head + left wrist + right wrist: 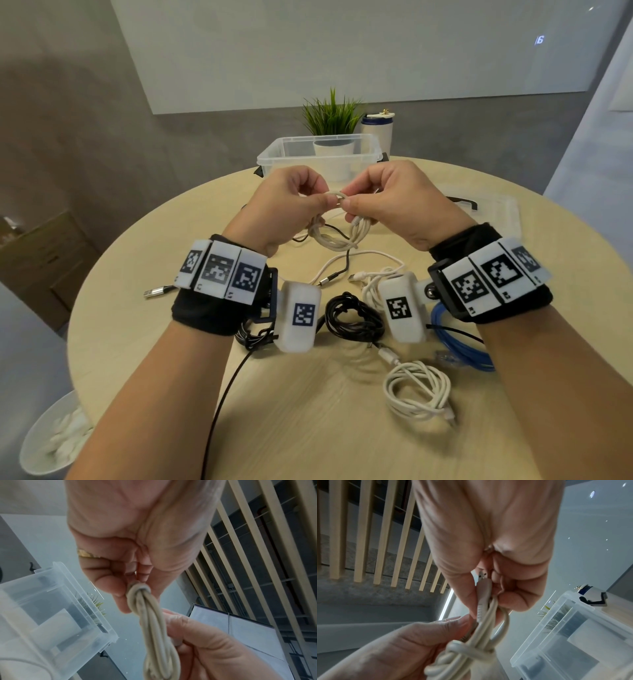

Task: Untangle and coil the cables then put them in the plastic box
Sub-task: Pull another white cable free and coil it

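Left hand: the left hand [281, 202] is curled, thumb and forefinger pinching the knotted top of the cream cable bundle [339, 233]; a gold ring [85, 553] shows on one finger in the left wrist view
Right hand: the right hand [394, 202] is curled too, thumb and fingers gripping the same bundle at its 3 o'clock side, with the cable's pale plug [482, 595] pressed against the strands
Cream cable bundle: smooth, round cord in several loops, cinched by a wrap near the top; it is held in the air above the table, its loops hanging down between both hands
Table: round, pale wood-grain top [274, 394]
Loose cables: on the table under the hands lie a thin white cable [359, 257] and a thin black one with a metal plug [339, 274]
Black coil: a glossy black cable coil [352, 315] lies at 6 o'clock of the hands, between the wrist cameras
White coil: a loosely wound white cable [416, 390] rests nearer the person, at 5 o'clock
Blue cable: a looped blue cable [459, 346] lies partly under the right wrist
Plastic box: clear, rectangular plastic box [267, 157], open, at 12 o'clock beyond the hands, at the far edge of the table
Lid: a clear flat lid [493, 205] lies at 3 o'clock of the hands
Beyond: a spiky green plant in a white pot [330, 116] and a white cylindrical bottle [376, 128] stand behind the box
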A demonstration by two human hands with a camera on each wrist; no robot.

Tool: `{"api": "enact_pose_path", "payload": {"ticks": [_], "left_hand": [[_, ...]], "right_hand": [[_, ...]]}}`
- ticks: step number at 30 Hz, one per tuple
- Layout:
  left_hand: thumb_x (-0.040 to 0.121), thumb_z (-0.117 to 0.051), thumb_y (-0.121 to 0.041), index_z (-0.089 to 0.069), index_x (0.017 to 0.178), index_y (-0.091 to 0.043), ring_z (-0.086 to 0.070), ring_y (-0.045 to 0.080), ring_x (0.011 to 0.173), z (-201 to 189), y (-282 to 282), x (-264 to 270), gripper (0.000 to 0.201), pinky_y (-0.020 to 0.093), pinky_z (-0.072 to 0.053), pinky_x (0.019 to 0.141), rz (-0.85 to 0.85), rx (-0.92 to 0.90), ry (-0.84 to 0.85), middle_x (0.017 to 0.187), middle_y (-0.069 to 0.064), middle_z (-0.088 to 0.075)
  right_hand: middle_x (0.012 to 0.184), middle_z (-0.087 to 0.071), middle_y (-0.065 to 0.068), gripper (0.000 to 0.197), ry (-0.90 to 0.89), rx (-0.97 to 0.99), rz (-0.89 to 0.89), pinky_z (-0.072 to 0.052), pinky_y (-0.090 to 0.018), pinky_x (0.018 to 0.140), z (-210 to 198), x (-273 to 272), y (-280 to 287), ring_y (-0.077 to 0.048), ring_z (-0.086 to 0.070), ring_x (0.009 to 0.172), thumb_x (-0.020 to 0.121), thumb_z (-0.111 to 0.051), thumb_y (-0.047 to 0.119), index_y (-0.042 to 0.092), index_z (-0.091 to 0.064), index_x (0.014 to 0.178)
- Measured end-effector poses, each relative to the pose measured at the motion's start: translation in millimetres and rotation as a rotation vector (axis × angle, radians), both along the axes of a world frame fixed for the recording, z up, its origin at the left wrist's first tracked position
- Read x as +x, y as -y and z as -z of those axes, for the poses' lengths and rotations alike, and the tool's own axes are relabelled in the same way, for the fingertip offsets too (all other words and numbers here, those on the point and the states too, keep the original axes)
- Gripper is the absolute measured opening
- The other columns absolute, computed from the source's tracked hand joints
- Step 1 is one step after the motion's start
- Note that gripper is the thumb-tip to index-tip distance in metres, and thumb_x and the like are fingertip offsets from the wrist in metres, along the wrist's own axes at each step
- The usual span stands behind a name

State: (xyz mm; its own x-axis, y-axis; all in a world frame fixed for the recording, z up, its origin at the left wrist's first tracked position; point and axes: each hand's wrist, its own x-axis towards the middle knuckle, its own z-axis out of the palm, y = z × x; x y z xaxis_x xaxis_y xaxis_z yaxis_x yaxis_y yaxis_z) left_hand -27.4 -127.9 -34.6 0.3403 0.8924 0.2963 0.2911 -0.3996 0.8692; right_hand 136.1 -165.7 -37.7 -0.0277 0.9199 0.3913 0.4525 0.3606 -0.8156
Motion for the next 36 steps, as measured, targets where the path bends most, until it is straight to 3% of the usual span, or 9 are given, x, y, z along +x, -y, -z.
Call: {"api": "enact_pose_path", "payload": {"ticks": [3, 7, 12, 16, 23, 27, 30, 36], "left_hand": [[0.085, -0.071, -0.014, -0.061, 0.08, -0.011, -0.057, 0.025, 0.066, 0.4, 0.2, 1.7, 0.011, 0.031, -0.048, 0.058, -0.011, 0.005, 0.023, 0.072, 0.01, -0.06], [0.084, -0.071, -0.012, -0.061, 0.08, -0.011, -0.056, 0.023, 0.066, 0.6, -1.3, 1.3, 0.01, 0.025, -0.048, 0.054, 0.013, -0.027, 0.029, 0.069, 0.007, -0.06], [0.085, -0.067, -0.014, -0.064, 0.09, -0.004, -0.054, 0.009, 0.056, 0.9, -2.7, -3.9, 0.011, 0.015, -0.042, 0.047, 0.115, -0.206, 0.025, 0.063, 0.002, -0.062], [0.087, -0.064, -0.012, -0.062, 0.081, -0.006, -0.05, 0.016, 0.062, 2.4, -3.0, -2.3, 0.009, 0.017, -0.039, 0.048, 0.139, -0.237, 0.05, 0.063, 0.004, -0.058], [0.085, -0.066, -0.008, -0.061, 0.079, -0.009, -0.053, 0.01, 0.055, 2.8, -6.1, -1.1, 0.007, 0.021, -0.04, 0.053, 0.119, -0.259, 0.196, 0.063, 0.001, -0.058], [0.086, -0.065, -0.007, -0.061, 0.078, -0.009, -0.053, 0.01, 0.055, 3.4, -7.0, -0.8, 0.01, 0.019, -0.044, 0.051, 0.086, -0.247, 0.242, 0.064, 0.001, -0.058], [0.087, -0.064, -0.006, -0.059, 0.077, -0.009, -0.052, 0.009, 0.052, 2.5, -7.8, -1.5, 0.012, 0.019, -0.043, 0.05, 0.065, -0.233, 0.303, 0.065, 0.001, -0.056], [0.084, -0.067, -0.005, -0.057, 0.075, -0.009, -0.054, 0.012, 0.054, 2.3, -6.6, -1.6, 0.014, 0.02, -0.045, 0.05, 0.087, -0.244, 0.337, 0.067, 0.003, -0.058]], "right_hand": [[0.074, -0.07, -0.006, 0.006, -0.015, 0.006, -0.014, -0.045, -0.014, 0.056, -2.6, 2.6, 1.3, -0.007, -0.062, 0.064, 0.084, -0.07, 0.003, 0.007, -0.071, 0.088], [0.075, -0.069, -0.006, 0.011, -0.052, 0.006, -0.051, -0.05, -0.018, 0.062, -3.9, 3.7, 3.6, -0.011, -0.064, 0.067, 0.083, -0.069, 0.0, 0.009, -0.07, 0.088], [0.073, -0.067, -0.004, 0.022, -0.121, 0.011, -0.105, -0.052, -0.02, 0.063, -2.4, 4.4, 2.6, -0.011, -0.065, 0.064, 0.082, -0.067, -0.008, 0.009, -0.067, 0.094], [0.076, -0.067, -0.005, 0.022, -0.119, 0.02, -0.125, -0.053, -0.02, 0.065, -2.4, 6.0, 2.1, -0.012, -0.065, 0.067, 0.083, -0.066, -0.007, 0.01, -0.067, 0.096], [0.081, -0.07, -0.009, 0.012, -0.15, 0.039, -0.092, -0.052, -0.019, 0.062, -1.1, 3.5, -1.0, -0.013, -0.067, 0.069, 0.085, -0.067, -0.001, 0.008, -0.067, 0.093], [0.085, -0.07, -0.004, 0.02, -0.088, 0.015, -0.041, -0.045, -0.011, 0.056, -1.3, 5.1, 0.3, 0.0, -0.061, 0.065, 0.085, -0.072, 0.014, 0.01, -0.066, 0.103], [0.082, -0.067, 0.001, 0.03, -0.132, -0.031, -0.066, -0.042, -0.009, 0.052, -4.6, 8.6, 3.1, 0.006, -0.057, 0.058, 0.083, -0.072, 0.015, 0.01, -0.063, 0.112], [0.08, -0.068, -0.002, 0.024, -0.144, -0.085, -0.071, -0.041, -0.019, 0.049, -3.0, 7.4, 0.1, -0.006, -0.048, 0.056, 0.091, -0.063, 0.015, 0.009, -0.062, 0.115]]}}
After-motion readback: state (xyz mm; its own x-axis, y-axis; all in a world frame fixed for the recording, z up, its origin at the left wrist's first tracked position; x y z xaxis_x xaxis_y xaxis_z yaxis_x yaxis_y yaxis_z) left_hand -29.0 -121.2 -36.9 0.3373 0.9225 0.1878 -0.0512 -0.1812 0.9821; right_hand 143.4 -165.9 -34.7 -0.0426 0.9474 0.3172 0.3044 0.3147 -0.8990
